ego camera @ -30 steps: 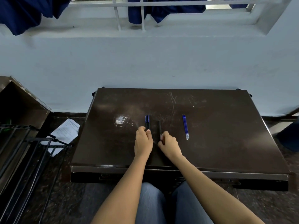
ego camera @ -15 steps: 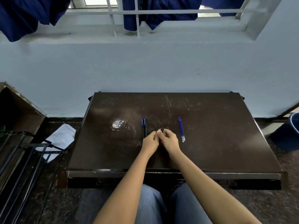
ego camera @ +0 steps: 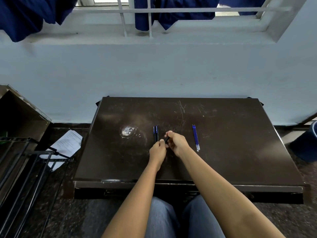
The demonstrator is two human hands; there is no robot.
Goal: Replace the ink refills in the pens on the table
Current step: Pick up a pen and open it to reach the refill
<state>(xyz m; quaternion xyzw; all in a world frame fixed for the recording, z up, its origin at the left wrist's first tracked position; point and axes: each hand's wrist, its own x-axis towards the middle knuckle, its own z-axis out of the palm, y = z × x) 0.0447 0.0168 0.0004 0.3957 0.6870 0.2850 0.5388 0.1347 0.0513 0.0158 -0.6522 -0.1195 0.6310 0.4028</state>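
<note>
A: What are the fingers doing?

B: Both hands meet near the middle of the frame, above the table (ego camera: 231,138). The left hand (ego camera: 157,150) and the right hand (ego camera: 177,143) are each pinched on 1 dark pen (ego camera: 166,139); only a short black stretch of it shows between the fingertips, tilted up toward the right. The left fingers are curled tight at its lower end, the right fingers wrap its upper end.

A: Is the pen taken apart?

B: I cannot tell; the hands cover most of it.

A: Where are the other pens?

B: 2 pens (ego camera: 155,133) lie side by side on the table just above and left of the left hand, pointing up the frame, dark with blue bands near their top ends. Their lower ends reach the left fingertips; whether they touch is unclear.

A: And the refills?

B: The blue refills (ego camera: 195,137) lie bundled together to the right of the right hand, apart from it, clear tips toward the lower edge of the frame. They look like 3, though I cannot be sure.

A: Anything else?

B: A pale worn patch (ego camera: 127,131) marks the tabletop left of the pens. Papers (ego camera: 67,143) lie on the floor at the left, beside a black metal rack (ego camera: 25,160), and dark blue cloth (ego camera: 25,16) hangs at the window bars along the top.
</note>
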